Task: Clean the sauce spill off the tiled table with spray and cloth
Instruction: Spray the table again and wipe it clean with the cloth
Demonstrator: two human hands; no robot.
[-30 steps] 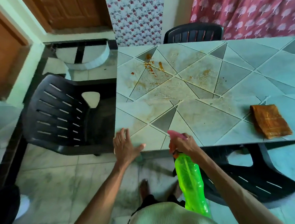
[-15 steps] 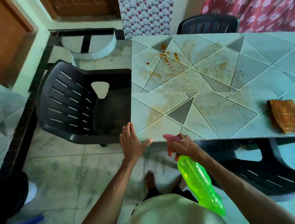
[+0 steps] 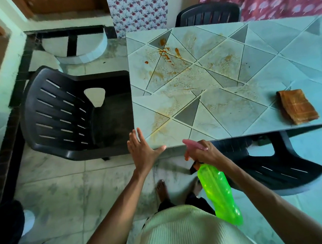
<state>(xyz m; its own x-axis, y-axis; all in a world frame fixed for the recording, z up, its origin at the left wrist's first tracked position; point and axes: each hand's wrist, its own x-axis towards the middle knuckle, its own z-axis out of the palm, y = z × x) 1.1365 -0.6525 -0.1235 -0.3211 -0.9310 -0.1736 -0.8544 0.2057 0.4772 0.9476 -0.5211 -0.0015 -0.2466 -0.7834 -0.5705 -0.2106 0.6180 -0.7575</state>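
Orange-brown sauce smears (image 3: 167, 53) lie on the far left part of the tiled table (image 3: 295, 53), with fainter streaks spread toward its near edge. A folded, stained brown cloth (image 3: 297, 106) lies near the table's front right edge. My right hand (image 3: 203, 152) grips the pink trigger head of a green spray bottle (image 3: 218, 192), just below the table's near edge, nozzle pointing left. My left hand (image 3: 142, 151) is flat with straight fingers at the table's front left corner, thumb touching the edge.
A black plastic chair (image 3: 63, 114) stands at the table's left end. Another black chair (image 3: 279, 168) sits tucked under the near side on the right, and a third (image 3: 207, 13) at the far side. My bare feet are on the marble floor below.
The view has shifted so the table sits further right and higher. My left hand has slid off the tabletop to its corner edge. The bottle has stayed in my right hand, tilted a bit more.
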